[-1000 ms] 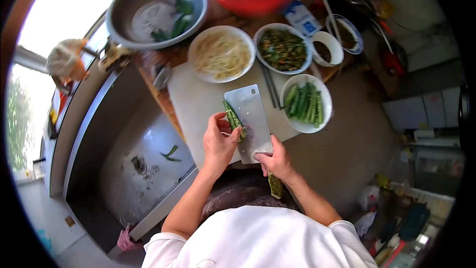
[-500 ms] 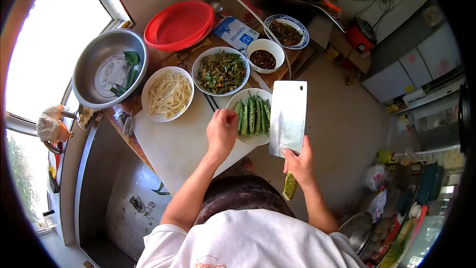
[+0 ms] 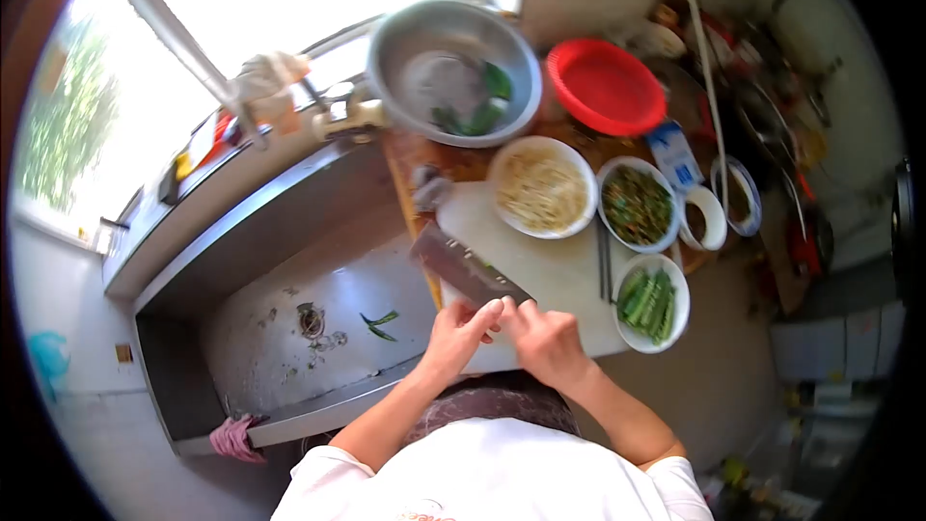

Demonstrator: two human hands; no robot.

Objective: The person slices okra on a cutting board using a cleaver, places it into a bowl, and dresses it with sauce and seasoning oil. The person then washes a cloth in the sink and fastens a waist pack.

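Cleaver (image 3: 461, 264), one: across the board (image 3: 571, 295)'s left edge, bits on blade. Right hand (image 3: 555, 345): my fingers curled at its near end. Left hand (image 3: 451, 340): fingers bunched beside; pinch, cannot tell. Best kept off the edge.

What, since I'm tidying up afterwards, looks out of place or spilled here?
Green scraps lie loose in the sink, with small bits scattered around the drain; they look stray because most other food sits in bowls.
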